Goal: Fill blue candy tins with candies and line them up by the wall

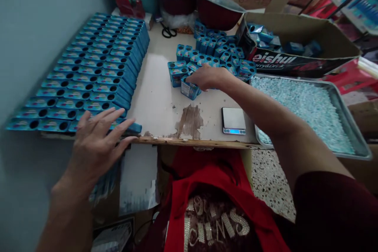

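My left hand [99, 138] lies with spread fingers over the front of a long block of small blue boxes [100, 67] on the left. Each box in that block has a dark round hole in its top. My right hand [206, 76] reaches across the table, its fingers closed at the top of one small blue box [189, 89], which stands slightly turned with a white label facing me. Behind that hand stands a loose cluster of similar blue boxes [208, 45], partly covered by the hand and forearm.
A digital scale [233, 120] with a lit display sits by the front edge. To the right, a metal tray [358, 141] holds pale blue granules, below a cardboard box [295, 65] of blue packs. Black scissors [168, 31] and dark red bowls [217, 12] are at the back.
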Tool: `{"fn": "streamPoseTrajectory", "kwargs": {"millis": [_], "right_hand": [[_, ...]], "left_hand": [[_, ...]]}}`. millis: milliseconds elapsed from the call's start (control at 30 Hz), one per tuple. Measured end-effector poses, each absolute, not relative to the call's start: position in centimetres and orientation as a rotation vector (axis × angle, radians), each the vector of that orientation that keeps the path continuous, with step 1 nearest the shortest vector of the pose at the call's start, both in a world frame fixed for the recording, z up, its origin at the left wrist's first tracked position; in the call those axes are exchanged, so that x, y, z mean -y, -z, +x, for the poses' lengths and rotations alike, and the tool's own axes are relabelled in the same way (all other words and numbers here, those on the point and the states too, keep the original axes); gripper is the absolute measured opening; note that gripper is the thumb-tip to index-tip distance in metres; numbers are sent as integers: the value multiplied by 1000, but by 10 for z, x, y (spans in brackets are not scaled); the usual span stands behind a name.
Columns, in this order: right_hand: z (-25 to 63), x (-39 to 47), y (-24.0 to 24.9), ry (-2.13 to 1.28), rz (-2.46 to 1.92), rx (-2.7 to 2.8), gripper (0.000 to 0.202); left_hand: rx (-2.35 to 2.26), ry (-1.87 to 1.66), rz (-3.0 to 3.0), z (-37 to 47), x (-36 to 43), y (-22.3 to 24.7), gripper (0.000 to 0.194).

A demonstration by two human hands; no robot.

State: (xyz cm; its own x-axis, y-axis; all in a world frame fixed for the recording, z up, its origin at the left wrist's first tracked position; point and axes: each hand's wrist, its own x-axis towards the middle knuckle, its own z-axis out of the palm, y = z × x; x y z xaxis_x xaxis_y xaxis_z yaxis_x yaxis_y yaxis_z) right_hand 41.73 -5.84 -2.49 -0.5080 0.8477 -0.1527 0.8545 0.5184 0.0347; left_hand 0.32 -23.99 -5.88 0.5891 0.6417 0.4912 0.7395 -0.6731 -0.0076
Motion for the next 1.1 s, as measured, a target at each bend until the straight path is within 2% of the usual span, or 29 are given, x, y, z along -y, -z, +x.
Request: {"fn": "streamPoseTrajectory", "kwargs": {"millis": [133, 267, 400, 500, 667, 900, 1000, 1100], "right_hand": [[410, 67, 8, -199, 1124, -2468, 45], [406, 94, -10, -226, 1031, -2462, 31], [431, 143, -17, -106, 1246, -2506, 58], [463, 187, -15, -37, 1625, -2398, 70], [512, 243, 3, 31, 2169, -1989, 66], [519, 270, 12, 82, 2371, -1873, 68], [547, 277, -1, 12, 2528, -1897, 58], [614, 281, 3, -97, 2706, -1853, 43]], "left_hand": [[1081, 775, -2647, 32, 244, 76, 79], [1075, 809, -2711, 49, 243, 85, 82], [1007, 873, -2762, 61, 239, 92, 73], [944, 939, -2843, 81, 236, 102, 57], [802, 1007, -2981, 137, 230, 126, 36], [692, 929, -3054, 173, 220, 138, 28], [703, 879, -3074, 167, 216, 139, 28], [751, 830, -3100, 159, 214, 145, 27]]}}
